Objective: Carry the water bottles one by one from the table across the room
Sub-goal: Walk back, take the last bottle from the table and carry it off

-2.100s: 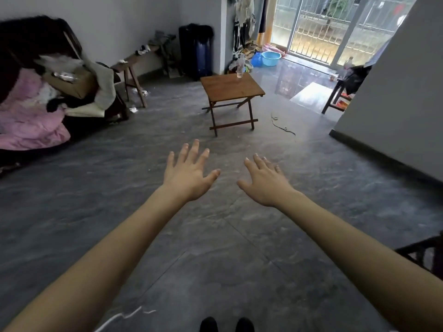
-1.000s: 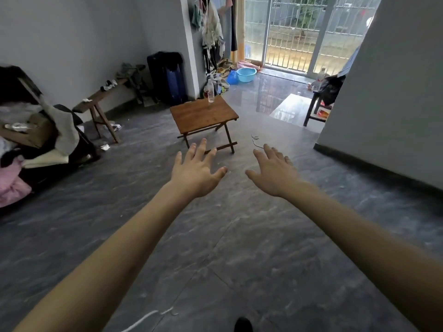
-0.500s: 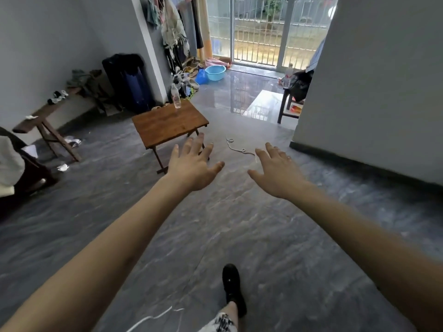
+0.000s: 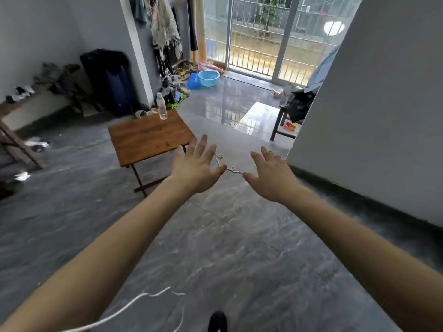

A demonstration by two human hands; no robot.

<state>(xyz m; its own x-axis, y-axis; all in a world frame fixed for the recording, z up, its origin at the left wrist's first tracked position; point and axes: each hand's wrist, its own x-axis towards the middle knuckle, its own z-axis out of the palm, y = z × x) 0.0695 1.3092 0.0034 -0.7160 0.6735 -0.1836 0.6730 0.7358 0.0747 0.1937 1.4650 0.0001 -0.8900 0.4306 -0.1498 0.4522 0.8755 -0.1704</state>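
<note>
Both arms reach forward with nothing held: the left hand (image 4: 199, 170) and right hand (image 4: 271, 177) each show a released grip, fingers spread, likely readied for a pickup. One water bottle (image 4: 161, 109) stands upright at the far edge of the wooden tabletop (image 4: 148, 137) (well apart from either hand).

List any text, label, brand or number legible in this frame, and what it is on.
None can be read.
Water bottle on the far edge of the wooden table: clear, no label visible.
Second bottle on the dark stool by the door: too small and blurred to tell.
Blue basin, dark suitcase: no markings show.
</note>
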